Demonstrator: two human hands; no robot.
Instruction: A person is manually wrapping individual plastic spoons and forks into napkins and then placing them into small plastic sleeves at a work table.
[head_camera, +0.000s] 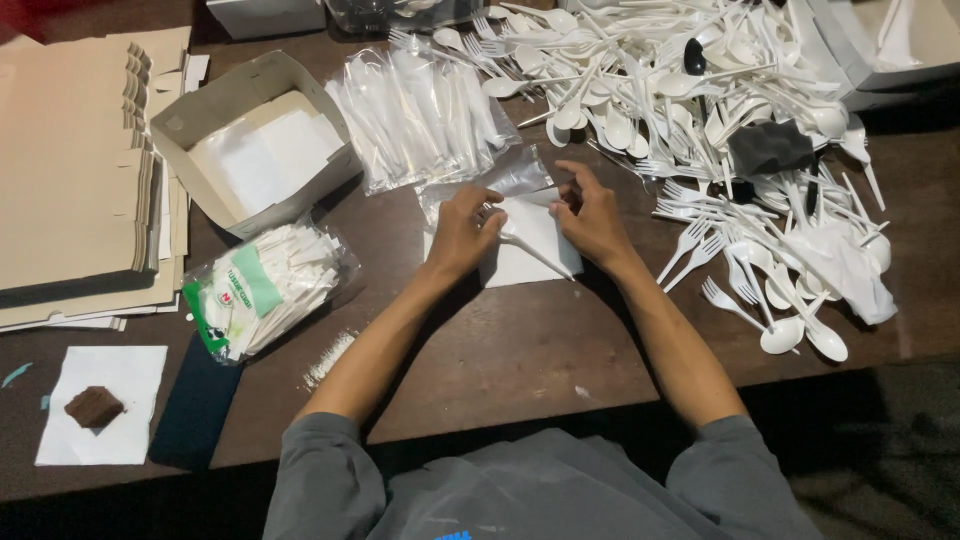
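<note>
Napkin (530, 240) in the middle of the dark table (520, 360) is where we have both hands: our left hand (462, 232) presses its fingers closed on the near-left part of the white sheet, and our right hand (592, 218) pinches its upper right edge. A white plastic utensil lies across the napkin, its handle (535, 255) poking out toward us between the 2 hands. A clear sleeve (500, 185) rests touching the napkin's far edge.

Judging progress from how things lie, we have a fair batch done: a pile of filled clear packets (420, 115) sits just beyond the hands. Far more is left, since the loose heap of white spoons and forks (700, 110) at right is much larger. The bag of folded napkins (265, 290) at left looks well stocked, the open box (250, 140) holds only white paper, and flat cardboard blanks (70, 170) are stacked unfolded beside it.
</note>
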